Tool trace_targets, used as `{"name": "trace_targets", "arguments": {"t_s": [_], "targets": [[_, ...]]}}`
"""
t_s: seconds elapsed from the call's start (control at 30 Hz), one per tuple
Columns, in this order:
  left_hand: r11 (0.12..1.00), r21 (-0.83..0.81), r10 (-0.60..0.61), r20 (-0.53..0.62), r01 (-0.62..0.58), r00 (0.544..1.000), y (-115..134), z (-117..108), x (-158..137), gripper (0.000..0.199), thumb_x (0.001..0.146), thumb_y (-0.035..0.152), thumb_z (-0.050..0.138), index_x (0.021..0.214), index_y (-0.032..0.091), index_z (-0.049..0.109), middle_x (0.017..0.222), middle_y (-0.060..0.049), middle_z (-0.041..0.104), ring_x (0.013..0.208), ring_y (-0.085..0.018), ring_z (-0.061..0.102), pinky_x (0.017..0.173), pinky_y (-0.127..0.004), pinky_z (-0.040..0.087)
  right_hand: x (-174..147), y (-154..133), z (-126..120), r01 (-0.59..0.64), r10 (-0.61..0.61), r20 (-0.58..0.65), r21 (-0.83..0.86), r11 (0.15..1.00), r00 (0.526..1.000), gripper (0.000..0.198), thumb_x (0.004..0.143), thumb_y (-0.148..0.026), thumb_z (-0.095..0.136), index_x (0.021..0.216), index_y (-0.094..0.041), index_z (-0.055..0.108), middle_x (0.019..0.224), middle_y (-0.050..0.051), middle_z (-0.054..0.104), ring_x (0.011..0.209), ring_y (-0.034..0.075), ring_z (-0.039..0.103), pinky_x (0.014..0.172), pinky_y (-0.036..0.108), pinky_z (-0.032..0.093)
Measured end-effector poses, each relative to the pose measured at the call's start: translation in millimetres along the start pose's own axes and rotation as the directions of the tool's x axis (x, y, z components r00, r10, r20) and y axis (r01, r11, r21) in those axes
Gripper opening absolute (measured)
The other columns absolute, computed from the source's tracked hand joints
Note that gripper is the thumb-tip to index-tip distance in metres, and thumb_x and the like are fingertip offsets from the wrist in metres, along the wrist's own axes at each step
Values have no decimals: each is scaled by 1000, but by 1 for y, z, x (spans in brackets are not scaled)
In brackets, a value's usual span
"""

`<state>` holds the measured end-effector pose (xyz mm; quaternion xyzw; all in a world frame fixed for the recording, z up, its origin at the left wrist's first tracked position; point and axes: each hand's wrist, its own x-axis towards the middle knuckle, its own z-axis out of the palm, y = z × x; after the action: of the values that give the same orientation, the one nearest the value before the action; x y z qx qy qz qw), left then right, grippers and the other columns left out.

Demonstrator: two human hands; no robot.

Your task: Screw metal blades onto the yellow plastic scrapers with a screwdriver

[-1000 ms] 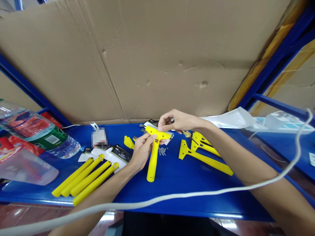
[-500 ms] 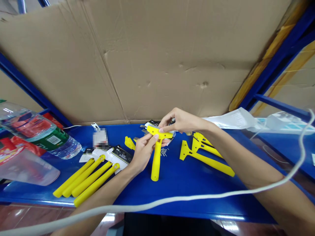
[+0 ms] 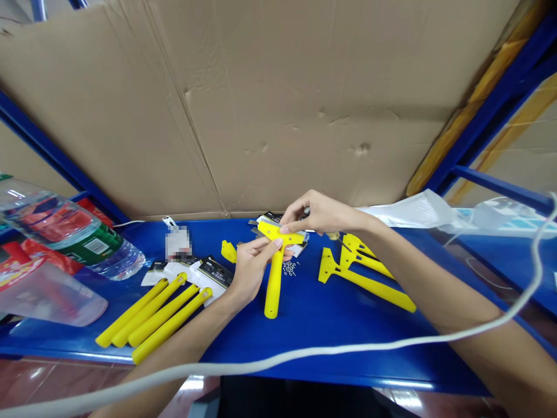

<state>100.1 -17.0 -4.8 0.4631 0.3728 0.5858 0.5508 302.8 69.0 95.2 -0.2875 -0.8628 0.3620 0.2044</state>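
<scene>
A yellow plastic T-shaped scraper (image 3: 273,284) is held in both hands over the middle of the blue metal counter (image 3: 339,331), its crosspiece towards the far edge and its round handle pointing to the near edge. I cannot tell whether the handle's end touches the surface.

The left hand (image 3: 255,261) grips the scraper where handle meets crosspiece: the thumb presses on the upper face, and the other fingers lie behind it. The right hand (image 3: 314,213) pinches the middle of the crosspiece's far side between thumb and fingers. A slim tool with a yellowish translucent section (image 3: 333,236) is tucked in that hand, mostly hidden.

Small silvery metal screws (image 3: 289,268) lie in a loose pile just right of the scraper's handle. Further right, yellow plastic T-headed scrapers (image 3: 378,293) lie partly under the right forearm. Left of the left hand are a small yellow plastic piece (image 3: 228,251) and flat black-and-white printed packs (image 3: 216,271). Four yellow plastic tubular handles (image 3: 172,326) lie side by side towards the left part of the near edge. A clear green-labelled bottle (image 3: 93,247) stands tilted in view at the left end.
</scene>
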Motion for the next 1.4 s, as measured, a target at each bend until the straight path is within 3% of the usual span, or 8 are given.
{"name": "trace_targets", "arguments": {"t_s": [0.13, 0.27, 0.5, 0.73, 1.03, 1.4], "targets": [[996, 34, 79, -25, -78, 997, 4, -1, -1, 30, 88, 41, 88, 98, 13, 87, 92, -12, 85, 86, -29, 83, 89, -43, 68, 0, 3, -5, -76, 76, -72, 3, 997, 995, 50, 100, -64, 65, 102, -18, 84, 94, 9, 81, 66, 14, 63, 45, 25, 37], [986, 63, 160, -73, -155, 984, 7, -3, 0, 30, 89, 43, 87, 95, 14, 87, 92, -12, 85, 88, -31, 83, 92, -46, 67, 0, 10, -9, -178, 172, -70, -99, 979, 983, 40, 102, -54, 63, 104, -17, 79, 88, 9, 79, 63, 15, 65, 45, 24, 40], [983, 7, 184, -153, -185, 971, 16, -4, 5, 28, 85, 43, 90, 91, 16, 85, 91, -10, 84, 94, -31, 83, 92, -44, 67, 7, 43, 0, -90, 151, 217, -267, 959, 964, 17, 88, -32, 76, 95, -18, 79, 92, 6, 81, 63, 15, 67, 65, 29, 49], [979, -68, 172, -235, -193, 957, 20, -10, 17, 28, 79, 39, 94, 81, 16, 78, 89, -9, 83, 98, -28, 82, 93, -40, 67, 21, 55, 32, -25, 160, 462, -286, 958, 872, 21, 83, -19, 80, 103, -17, 83, 97, 5, 83, 81, 18, 72, 76, 28, 49], [983, -117, 110, -237, -140, 965, 13, -16, 24, 25, 82, 35, 91, 85, 15, 78, 97, -12, 84, 98, -26, 82, 93, -37, 66, 26, 55, 49, 42, 119, 425, -351, 935, 897, 14, 91, -14, 74, 102, -15, 84, 98, 6, 83, 81, 16, 68, 78, 28, 47], [990, -117, 60, -192, -83, 980, 6, -17, 25, 30, 80, 39, 93, 89, 14, 79, 98, -13, 84, 97, -27, 82, 92, -39, 66, 26, 60, 48, -3, 188, 484, -358, 934, 855, 19, 89, -11, 76, 107, -12, 83, 98, 8, 82, 82, 18, 69, 75, 28, 48]]}}
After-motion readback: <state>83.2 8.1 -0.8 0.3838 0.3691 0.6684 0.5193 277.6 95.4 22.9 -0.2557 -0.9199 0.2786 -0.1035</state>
